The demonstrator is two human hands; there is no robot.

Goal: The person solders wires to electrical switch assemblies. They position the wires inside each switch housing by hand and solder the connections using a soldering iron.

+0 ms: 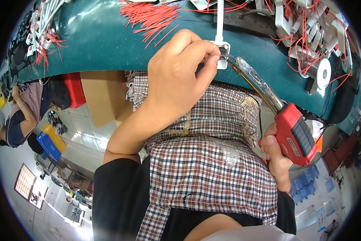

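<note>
My right hand (275, 154) is wrapped round the red and black grip of a soldering gun (295, 134). Its metal barrel slants up and left, and the thin tip meets a small white plastic housing (221, 66) at the table's near edge. A white cable strip (219, 20) runs from the far side of that housing. At the housing's left side my left hand (178, 66) is closed in a pinch. A short thin wire seems to stick out of the fingertips toward the tip; most of it is hidden by the fingers.
Loose red wires (150, 18) lie on the green tabletop (96, 44) beyond my left hand. White wired parts (305, 26) heap up at the right, beside a solder spool (323, 73). More white cables (46, 22) lie far left. Another person (23, 108) sits at the left.
</note>
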